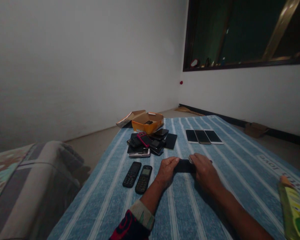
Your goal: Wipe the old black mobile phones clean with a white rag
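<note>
Both my hands rest on a blue striped towel (pixel 215 200) and hold a dark phone (pixel 184 165) between them. My left hand (pixel 167 170) grips its left end, fingers curled. My right hand (pixel 205 170) closes over its right end. To the left lie two black keypad phones (pixel 138 176) side by side. Behind them is a heap of several phones (pixel 147 144), one with a pink frame. Three flat smartphones (pixel 203 136) lie in a row farther back on the right.
An orange open box (pixel 148 122) sits at the towel's far end, with a cardboard lid beside it. A folded blanket (pixel 27 186) lies at the left. A yellow-green packet (pixel 293 210) lies at the right edge. White walls and a dark window stand beyond.
</note>
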Motion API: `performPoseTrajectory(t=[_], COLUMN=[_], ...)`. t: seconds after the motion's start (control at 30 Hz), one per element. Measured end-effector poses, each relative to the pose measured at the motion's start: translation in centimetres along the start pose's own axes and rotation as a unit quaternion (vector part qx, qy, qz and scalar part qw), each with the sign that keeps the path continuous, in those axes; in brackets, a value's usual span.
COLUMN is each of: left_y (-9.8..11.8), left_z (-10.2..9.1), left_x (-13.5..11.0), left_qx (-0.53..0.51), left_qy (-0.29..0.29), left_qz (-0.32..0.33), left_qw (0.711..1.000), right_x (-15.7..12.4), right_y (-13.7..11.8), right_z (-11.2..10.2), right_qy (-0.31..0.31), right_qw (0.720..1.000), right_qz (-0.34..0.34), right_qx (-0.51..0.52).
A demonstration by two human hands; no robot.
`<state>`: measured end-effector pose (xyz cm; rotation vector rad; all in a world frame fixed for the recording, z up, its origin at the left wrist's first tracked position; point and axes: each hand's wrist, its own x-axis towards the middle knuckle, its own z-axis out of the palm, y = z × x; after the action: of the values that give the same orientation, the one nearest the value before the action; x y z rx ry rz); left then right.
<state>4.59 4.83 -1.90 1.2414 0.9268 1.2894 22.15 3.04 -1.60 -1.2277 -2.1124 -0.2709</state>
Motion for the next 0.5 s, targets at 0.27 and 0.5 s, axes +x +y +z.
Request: performPoseTrajectory(t=[0.27,0.5], left_y=[-0.1,0.6], left_z=[-0.2,-0.2], left_x=[0.1,-0.2], left_qx=[-0.041,-0.072], left_qy=[0.011,-0.049], left_qz=[0.015,-0.002], left_qw=[0.999,0.996], right_x=[1.1,1.7], right_y=[-3.5,-3.9], right_z=[2.5,1.6], right_qy=[0.035,0.02], right_qw=[0.997,0.998], right_qz=[-0.032,-0.029], right_qx=[0.058,0.059])
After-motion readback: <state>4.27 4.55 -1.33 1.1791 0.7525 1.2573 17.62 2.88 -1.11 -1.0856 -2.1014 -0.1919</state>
